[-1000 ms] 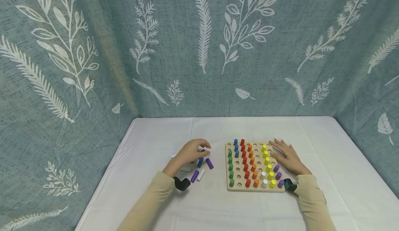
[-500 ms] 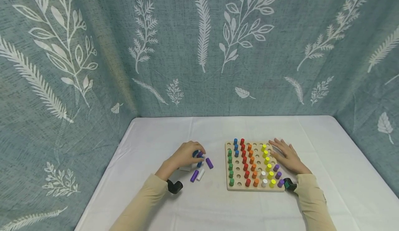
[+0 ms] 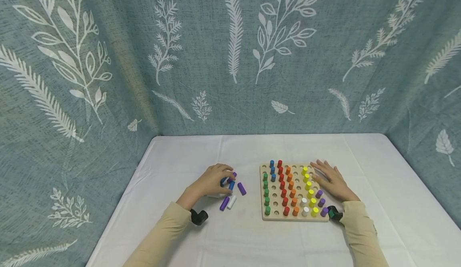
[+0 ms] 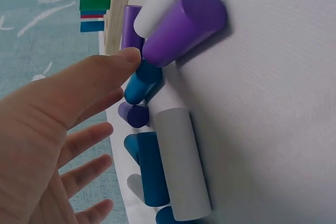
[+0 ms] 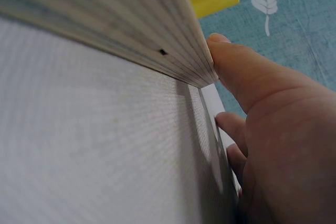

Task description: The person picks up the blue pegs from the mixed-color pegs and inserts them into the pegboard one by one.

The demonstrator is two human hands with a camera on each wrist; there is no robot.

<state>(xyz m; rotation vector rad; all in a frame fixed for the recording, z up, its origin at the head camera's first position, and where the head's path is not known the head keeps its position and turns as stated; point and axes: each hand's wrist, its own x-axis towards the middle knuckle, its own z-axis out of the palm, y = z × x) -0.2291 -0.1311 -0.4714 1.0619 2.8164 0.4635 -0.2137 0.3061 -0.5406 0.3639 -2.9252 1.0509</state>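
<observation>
My left hand hovers over a loose pile of pegs left of the board, thumb and fingers spread apart. In the left wrist view its thumb tip is close to a blue peg; whether it touches cannot be told. Around it lie a thick purple peg, a white peg and another blue peg. My right hand rests at the right side of the wooden pegboard. Its thumb lies against the board's edge, the other fingers extended beyond it.
Columns of green, blue, red, orange, white, yellow and purple pegs stand in the board, among bare holes. A purple peg lies between the pile and the board. White cloth covers the table; a patterned curtain hangs behind.
My left hand has drawn back to the left and slightly toward me, and its thumb and forefinger have come over the blue pegs. The right hand has stayed in place.
</observation>
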